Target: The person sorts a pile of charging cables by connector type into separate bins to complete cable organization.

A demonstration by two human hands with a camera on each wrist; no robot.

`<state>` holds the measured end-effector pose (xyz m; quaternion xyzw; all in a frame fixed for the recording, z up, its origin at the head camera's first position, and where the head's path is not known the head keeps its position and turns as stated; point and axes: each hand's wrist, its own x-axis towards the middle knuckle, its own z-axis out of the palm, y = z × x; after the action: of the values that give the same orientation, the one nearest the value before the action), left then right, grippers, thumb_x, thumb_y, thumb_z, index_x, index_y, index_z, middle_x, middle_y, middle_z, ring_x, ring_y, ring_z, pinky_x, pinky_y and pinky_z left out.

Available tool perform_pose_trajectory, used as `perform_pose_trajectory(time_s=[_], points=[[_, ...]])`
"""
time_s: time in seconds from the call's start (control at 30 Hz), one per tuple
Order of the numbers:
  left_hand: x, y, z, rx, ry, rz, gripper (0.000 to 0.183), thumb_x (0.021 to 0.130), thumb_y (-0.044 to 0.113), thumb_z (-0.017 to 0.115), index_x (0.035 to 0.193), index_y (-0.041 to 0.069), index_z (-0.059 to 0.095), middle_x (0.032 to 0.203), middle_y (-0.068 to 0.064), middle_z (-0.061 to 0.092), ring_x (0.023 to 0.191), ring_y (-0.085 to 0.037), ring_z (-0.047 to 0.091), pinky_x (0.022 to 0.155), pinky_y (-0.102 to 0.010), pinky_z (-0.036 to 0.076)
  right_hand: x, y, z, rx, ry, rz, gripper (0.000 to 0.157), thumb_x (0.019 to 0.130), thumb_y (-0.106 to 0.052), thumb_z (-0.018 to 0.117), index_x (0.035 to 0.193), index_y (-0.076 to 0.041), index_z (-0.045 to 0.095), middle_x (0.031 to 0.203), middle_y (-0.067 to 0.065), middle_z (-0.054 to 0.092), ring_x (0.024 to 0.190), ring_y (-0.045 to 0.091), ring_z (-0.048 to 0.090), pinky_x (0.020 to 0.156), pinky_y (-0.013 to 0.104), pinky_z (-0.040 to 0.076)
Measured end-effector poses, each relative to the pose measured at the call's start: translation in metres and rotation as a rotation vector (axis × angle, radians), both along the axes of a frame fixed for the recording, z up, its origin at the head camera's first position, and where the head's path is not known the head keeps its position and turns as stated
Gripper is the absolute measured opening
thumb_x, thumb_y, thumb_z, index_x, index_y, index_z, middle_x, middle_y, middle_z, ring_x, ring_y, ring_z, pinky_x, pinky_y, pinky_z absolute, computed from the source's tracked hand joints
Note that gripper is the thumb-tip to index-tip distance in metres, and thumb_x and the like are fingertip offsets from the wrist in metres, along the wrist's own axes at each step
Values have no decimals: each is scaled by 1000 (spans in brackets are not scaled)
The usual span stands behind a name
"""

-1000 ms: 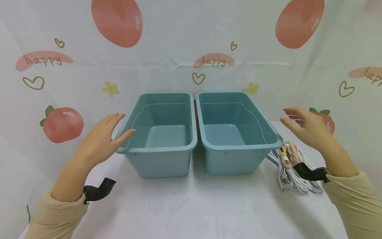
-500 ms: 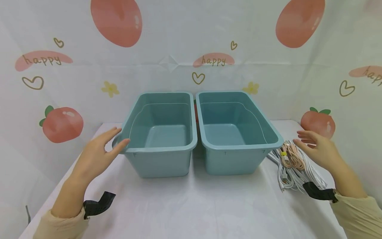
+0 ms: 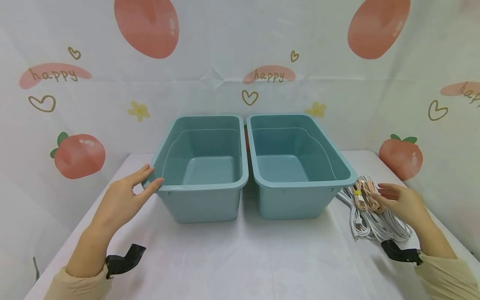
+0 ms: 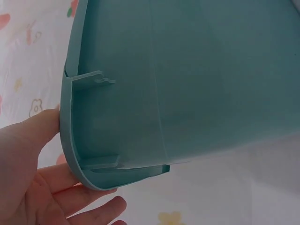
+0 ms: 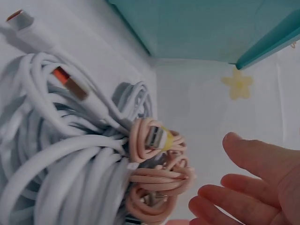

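Two blue-green plastic bins stand side by side in the head view, the left bin (image 3: 202, 204) and the right bin (image 3: 288, 204). My left hand (image 3: 121, 200) is at the near left corner of the left bin. In the left wrist view, its loosely extended thumb and fingers touch the bin's rim (image 4: 66, 122). At the right, my right hand (image 3: 406, 204) hovers by a pile of bundled cables, its fingers relaxed and holding nothing. White cables (image 5: 70, 173) lie in thick loops, with pink-beige cables (image 5: 159, 180) on top. A metal USB plug (image 5: 154, 137) and a yellow tie show among them.
A white cloth covers the table (image 3: 240, 262). Behind it hangs a white backdrop (image 3: 210, 50) printed with fruit, hearts and "happy". The cables lie close against the right bin's outer side. Black wrist straps (image 3: 125, 260) sit at both cuffs.
My left hand has come down onto the left bin's corner rim. My right hand has dropped and shifted right, now lower beside the cables. Bins and cables have stayed put.
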<state>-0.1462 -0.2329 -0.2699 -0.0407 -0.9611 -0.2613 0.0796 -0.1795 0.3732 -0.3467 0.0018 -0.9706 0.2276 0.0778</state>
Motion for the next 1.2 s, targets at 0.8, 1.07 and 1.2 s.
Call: perform_pose_trajectory(time_s=[0.8, 1.07, 1.2], points=[[1, 1, -3, -1, 23, 6, 67, 92, 55, 46, 144, 13, 36, 151, -10, 33, 130, -46, 38, 96, -63, 35, 1, 0, -19, -11, 5, -114, 42, 85, -21, 67, 109, 13, 61, 98, 31, 66, 97, 49, 59, 73, 55, 46], [2, 1, -3, 7, 28, 6, 67, 92, 55, 45, 144, 14, 37, 151, -9, 33, 131, -45, 38, 97, -62, 35, 1, -2, -17, -40, -4, -144, 41, 87, -22, 65, 108, 13, 61, 99, 32, 65, 96, 48, 57, 71, 52, 48], [1, 1, -3, 5, 27, 8, 66, 92, 55, 45, 144, 14, 37, 151, -10, 33, 131, -45, 37, 97, -62, 35, 2, -4, -15, -57, -4, -160, 41, 87, -22, 64, 109, 13, 61, 102, 33, 64, 97, 48, 57, 71, 50, 51]])
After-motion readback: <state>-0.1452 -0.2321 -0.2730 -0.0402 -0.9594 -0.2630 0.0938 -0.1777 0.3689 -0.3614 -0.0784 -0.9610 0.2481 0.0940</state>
